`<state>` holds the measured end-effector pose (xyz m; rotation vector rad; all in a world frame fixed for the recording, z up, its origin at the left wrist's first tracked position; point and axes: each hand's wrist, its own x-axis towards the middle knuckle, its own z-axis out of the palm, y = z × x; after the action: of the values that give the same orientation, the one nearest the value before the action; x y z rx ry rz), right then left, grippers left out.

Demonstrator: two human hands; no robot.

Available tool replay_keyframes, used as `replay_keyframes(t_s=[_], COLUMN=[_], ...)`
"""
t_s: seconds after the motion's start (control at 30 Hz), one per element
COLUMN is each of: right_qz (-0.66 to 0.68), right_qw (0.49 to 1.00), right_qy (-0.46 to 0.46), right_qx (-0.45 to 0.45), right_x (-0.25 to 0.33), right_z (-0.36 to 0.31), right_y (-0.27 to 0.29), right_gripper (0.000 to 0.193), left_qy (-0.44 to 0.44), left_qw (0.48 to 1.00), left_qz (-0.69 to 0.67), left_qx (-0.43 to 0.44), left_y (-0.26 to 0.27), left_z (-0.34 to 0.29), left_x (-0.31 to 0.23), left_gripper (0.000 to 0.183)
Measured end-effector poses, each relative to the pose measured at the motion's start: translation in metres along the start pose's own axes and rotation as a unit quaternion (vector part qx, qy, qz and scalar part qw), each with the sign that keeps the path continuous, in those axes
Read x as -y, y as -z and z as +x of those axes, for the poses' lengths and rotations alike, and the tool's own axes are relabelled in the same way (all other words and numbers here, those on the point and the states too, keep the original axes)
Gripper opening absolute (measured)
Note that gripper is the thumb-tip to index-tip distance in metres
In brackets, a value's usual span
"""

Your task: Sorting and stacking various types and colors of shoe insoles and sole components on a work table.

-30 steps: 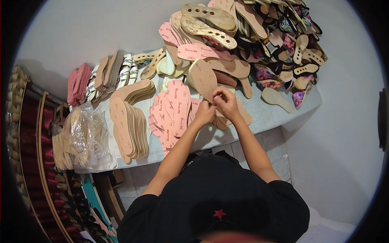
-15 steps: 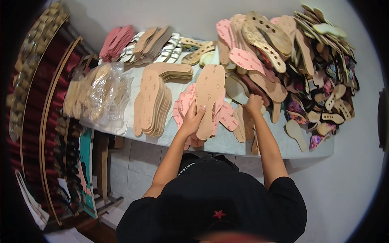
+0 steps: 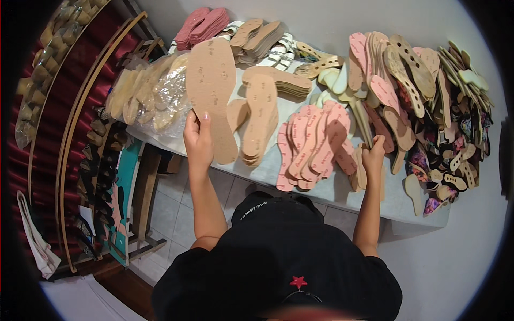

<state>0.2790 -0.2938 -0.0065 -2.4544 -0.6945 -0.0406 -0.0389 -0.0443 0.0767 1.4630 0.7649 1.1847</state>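
"What has that person got in the left hand (image 3: 199, 139)?"

"A tan insole (image 3: 211, 96), gripped by its side edge. The thumb lies flat on the face; the fingers must be behind, though I can't see them. Holding it by the edge would leave nearly all of the marked face showing."

"Where is it, exactly?"

"Up in front of the plastic bag (image 3: 155, 96) on the left, wide end away from the body, narrow end near the front of the table (image 3: 397, 203). It looks lifted clear, but from here I can't swear nothing touches it."

"And the right hand (image 3: 373, 155)?"

"Closed on the near end of a thin piece (image 3: 362, 122), seen edge-on. I can't tell whether that's one sole or several. The grip at the end leaves the rest sticking out, away from the body."

"Why are the others in piles?"

"Sorted by kind, I'd judge. The tan stack (image 3: 261, 117) lies lengthwise, another pile (image 3: 281, 83) sideways behind it, perhaps to keep the two apart. The pink insoles (image 3: 313, 144) fan out between the hands, within easy reach. The sandals (image 3: 450, 155) are just heaped at the right."
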Motion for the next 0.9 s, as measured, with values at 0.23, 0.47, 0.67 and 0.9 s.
replay_keyframes(t_s=[0.23, 0.47, 0.67, 0.9], right_qz=[0.335, 0.424, 0.563, 0.218], right_qw=[0.94, 0.901, 0.795, 0.975], right_qy=[-0.051, -0.047, -0.134, 0.014], right_qx=[0.044, 0.072, 0.181, -0.039], right_x=[0.112, 0.153, 0.175, 0.227], right_z=[-0.043, -0.071, -0.079, -0.096], right_y=[-0.028, -0.057, -0.055, -0.065], right_gripper=[0.067, 0.047, 0.043, 0.065], left_qy=[0.107, 0.104, 0.113, 0.123], left_qw=[0.923, 0.926, 0.906, 0.858], left_qz=[0.355, 0.355, 0.377, 0.478], left_qx=[0.098, 0.079, 0.158, 0.143], left_y=[0.04, 0.039, 0.04, 0.034], left_z=[0.024, 0.024, 0.028, 0.026], left_x=[0.078, 0.168, 0.18, 0.19], left_gripper=[0.028, 0.053, 0.071, 0.06])
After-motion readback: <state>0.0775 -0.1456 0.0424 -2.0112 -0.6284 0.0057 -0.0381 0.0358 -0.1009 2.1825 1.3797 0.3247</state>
